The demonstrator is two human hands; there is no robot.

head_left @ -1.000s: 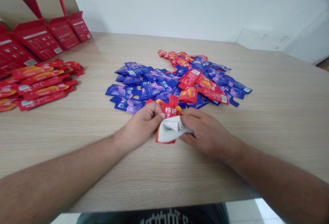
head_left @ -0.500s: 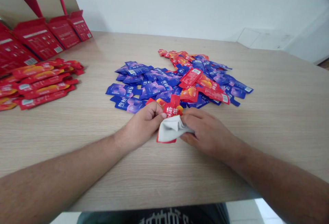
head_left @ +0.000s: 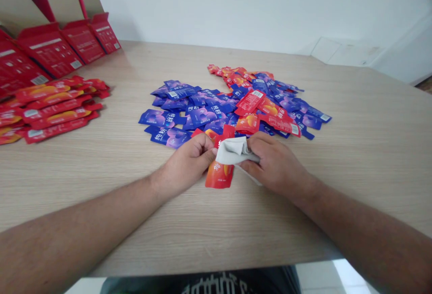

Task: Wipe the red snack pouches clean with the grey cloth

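Observation:
A red and orange sachet (head_left: 219, 175) lies flat on the wooden table (head_left: 202, 226) just in front of me. My left hand (head_left: 187, 161) pinches its upper left edge with closed fingers. My right hand (head_left: 275, 163) is closed on a grey-white cloth (head_left: 232, 150) and presses it onto the upper half of the sachet. The sachet's lower, orange end shows below the cloth. Right behind both hands spreads a loose pile of blue sachets (head_left: 199, 112) and red sachets (head_left: 263, 105).
A neat row of stacked red sachets (head_left: 50, 107) lies at the left. Behind it stand several open red cartons (head_left: 50, 46) with raised cardboard flaps. A white wall closes off the far side. The table's near edge runs just above my dark shirt (head_left: 209, 282).
My right hand slid the cloth from the sachet's lower end up to its upper half, uncovering the orange bottom. My left hand kept its pinch in place.

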